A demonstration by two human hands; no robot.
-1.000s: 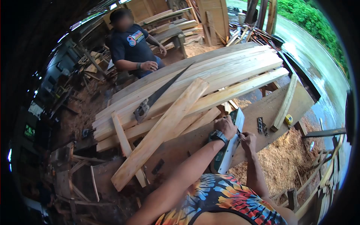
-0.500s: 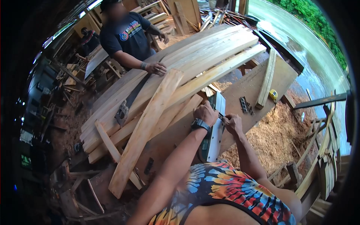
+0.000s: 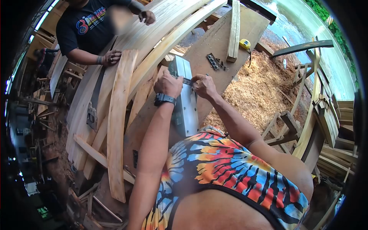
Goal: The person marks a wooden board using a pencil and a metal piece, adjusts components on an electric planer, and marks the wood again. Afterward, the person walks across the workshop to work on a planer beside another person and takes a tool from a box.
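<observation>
An electric hand planer (image 3: 188, 112) lies with its pale metal sole facing up on the plywood board, close to my torso. My left hand (image 3: 168, 84), with a dark watch on the wrist, is closed around the planer near the blade slot. At the slot's right end, my right hand (image 3: 205, 86) has its fingers pinched on something small that I cannot make out. Beyond the hands, a dark metal bar with holes (image 3: 212, 61) lies beside several small dark screws (image 3: 221, 64).
A yellow tape measure (image 3: 245, 44) sits by a short wooden beam (image 3: 233, 34). Curved planks (image 3: 153, 28) fill the left, with a handsaw (image 3: 92, 115) and a loose board (image 3: 120, 107) on them. A co-worker's hand (image 3: 112, 57) rests there. Shavings (image 3: 260, 92) cover the ground.
The camera view has shifted, so the bench and planks appear farther left and higher. Both hands stay at the planer's blade slot; my right fingers have shifted slightly. The co-worker leans lower over the planks.
</observation>
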